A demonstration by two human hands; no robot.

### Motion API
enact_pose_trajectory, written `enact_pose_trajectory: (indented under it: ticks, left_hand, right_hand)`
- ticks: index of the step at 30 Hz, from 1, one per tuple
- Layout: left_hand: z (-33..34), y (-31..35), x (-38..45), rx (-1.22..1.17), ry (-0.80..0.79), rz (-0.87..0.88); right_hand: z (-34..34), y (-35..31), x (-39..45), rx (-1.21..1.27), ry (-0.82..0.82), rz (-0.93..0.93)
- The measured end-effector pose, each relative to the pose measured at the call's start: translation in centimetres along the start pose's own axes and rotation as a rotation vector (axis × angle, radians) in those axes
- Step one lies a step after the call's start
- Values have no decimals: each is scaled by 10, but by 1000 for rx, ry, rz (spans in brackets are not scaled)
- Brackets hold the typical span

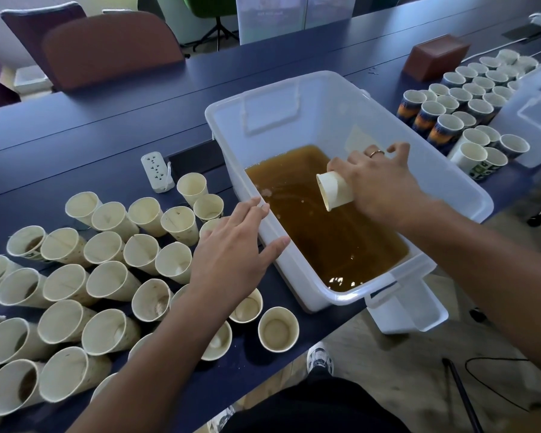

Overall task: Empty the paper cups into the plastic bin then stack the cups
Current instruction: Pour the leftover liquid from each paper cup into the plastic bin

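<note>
While tipped over the bin (469, 185), a cup (334, 190) sits in the right hand (378, 179).

Translucent, smooth, glossy plastic bin (384, 98); matt paper cups (110, 267), pale inside; shiny amber liquid (334, 232); matt dark-blue table (107, 129).

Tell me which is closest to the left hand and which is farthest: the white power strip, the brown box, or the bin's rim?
From the left hand, in the head view:
1. Plastic bin rim, touching the fingertips on its near side.
2. White power strip, up and left on the table.
3. Brown box, far across, beyond the bin.
</note>
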State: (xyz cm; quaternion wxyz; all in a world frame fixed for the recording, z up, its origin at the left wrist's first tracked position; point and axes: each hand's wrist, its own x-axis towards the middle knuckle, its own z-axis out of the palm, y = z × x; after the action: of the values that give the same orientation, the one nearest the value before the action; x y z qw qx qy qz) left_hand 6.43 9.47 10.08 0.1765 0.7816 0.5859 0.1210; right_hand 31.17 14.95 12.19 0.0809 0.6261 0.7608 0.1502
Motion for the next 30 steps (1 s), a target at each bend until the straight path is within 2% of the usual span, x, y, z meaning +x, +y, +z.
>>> enact_pose_trajectory:
  ticks: [6, 9, 11, 13, 18, 22, 26, 30]
  left_hand:
    - [-2, 1, -1, -9, -7, -1]
    - [-2, 1, -1, -16, -10, -3]
    - [-1, 1, -1, -28, 0, 6]
    - [1, -1, 0, -58, 13, 5]
    - [0, -9, 4, -248, 47, -4]
    - [-22, -20, 11, -528, 116, -93]
    - [-59, -23, 0, -801, 233, -126]
    - [-81, -42, -30, -776, 316, -165]
  right_hand:
    - [-1, 1, -1, 110, 125, 80]
    - [8, -3, -6, 89, -69, 54]
    - [15, -3, -9, 207, -173, 70]
    - [17, -4, -9, 357, -205, 104]
    - [-2, -19, -10, 716, -64, 209]
    - [-33, -41, -13, 779, 76, 213]
    - [-65, -71, -18, 867, 139, 108]
    - [-81, -115, -20, 870, 110, -66]
